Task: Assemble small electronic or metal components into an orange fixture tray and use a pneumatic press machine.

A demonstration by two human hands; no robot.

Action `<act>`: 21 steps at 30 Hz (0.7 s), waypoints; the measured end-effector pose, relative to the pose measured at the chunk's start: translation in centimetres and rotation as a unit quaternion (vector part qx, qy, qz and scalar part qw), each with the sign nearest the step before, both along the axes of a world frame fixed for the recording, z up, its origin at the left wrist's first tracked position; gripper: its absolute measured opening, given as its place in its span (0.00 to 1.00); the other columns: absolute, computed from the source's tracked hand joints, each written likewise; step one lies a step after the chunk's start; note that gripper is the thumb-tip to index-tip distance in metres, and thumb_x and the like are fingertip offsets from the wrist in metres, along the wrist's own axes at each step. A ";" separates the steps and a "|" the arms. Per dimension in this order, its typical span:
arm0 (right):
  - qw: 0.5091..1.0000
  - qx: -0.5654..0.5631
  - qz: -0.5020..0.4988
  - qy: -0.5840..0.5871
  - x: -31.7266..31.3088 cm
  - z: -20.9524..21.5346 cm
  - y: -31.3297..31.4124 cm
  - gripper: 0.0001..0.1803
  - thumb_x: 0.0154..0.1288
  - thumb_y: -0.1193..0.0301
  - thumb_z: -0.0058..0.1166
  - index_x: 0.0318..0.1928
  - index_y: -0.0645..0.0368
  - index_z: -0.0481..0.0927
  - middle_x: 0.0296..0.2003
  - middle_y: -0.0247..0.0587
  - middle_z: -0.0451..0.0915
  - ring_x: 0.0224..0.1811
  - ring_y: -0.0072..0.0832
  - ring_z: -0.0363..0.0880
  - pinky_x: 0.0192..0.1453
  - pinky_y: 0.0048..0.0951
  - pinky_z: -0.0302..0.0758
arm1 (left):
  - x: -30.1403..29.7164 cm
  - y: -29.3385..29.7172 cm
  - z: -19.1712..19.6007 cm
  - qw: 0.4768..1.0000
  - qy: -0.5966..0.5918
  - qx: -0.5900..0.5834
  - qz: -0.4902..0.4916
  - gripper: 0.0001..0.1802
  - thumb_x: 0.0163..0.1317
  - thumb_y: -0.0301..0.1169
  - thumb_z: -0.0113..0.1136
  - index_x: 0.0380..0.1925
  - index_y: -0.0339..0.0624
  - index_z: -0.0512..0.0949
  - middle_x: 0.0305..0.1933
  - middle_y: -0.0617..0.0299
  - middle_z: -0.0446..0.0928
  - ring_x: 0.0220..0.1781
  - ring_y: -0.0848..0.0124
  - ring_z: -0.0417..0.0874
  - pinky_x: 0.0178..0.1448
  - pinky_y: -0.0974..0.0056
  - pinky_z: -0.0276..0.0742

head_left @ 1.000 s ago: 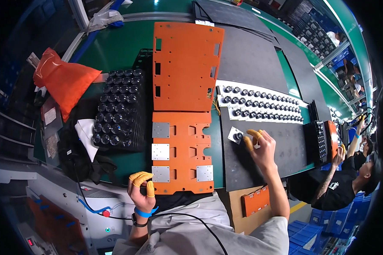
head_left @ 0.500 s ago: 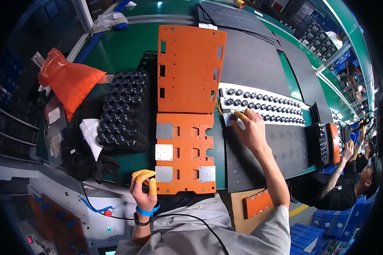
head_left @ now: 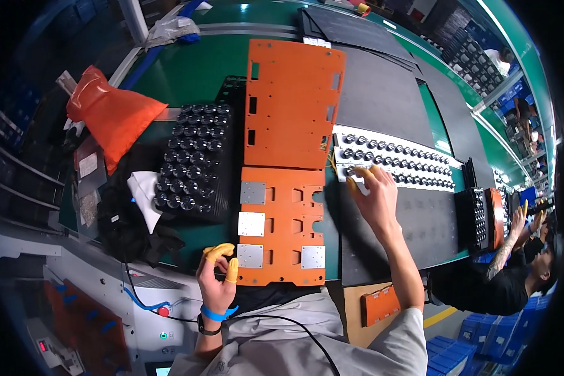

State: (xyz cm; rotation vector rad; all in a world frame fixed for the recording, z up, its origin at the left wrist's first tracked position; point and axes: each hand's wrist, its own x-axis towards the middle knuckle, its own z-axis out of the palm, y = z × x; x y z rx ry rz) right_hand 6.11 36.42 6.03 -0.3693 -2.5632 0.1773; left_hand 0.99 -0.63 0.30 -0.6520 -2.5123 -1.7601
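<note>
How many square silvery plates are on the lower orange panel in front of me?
4: the top-left plate, the middle-left plate, the bottom-left plate and the bottom-right plate on the lower orange panel. None there looks hidden.

From where I stand I can't read any lettering; the white paper sheet (head_left: 88,165) and red-lit display (head_left: 42,345) look too small.
</note>
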 end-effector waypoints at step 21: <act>0.933 -0.346 -0.015 -0.101 8.5 -1.9 -11.6 0.13 0.66 0.68 0.66 0.33 0.66 0.83 0.19 0.48 0.81 0.19 0.38 0.81 0.27 0.35 0.73 | -2.3 5.6 3.9 0.973 -0.050 -0.224 0.017 0.12 0.69 0.29 0.61 0.45 0.32 0.73 0.33 0.40 0.82 0.37 0.41 0.84 0.39 0.45 0.77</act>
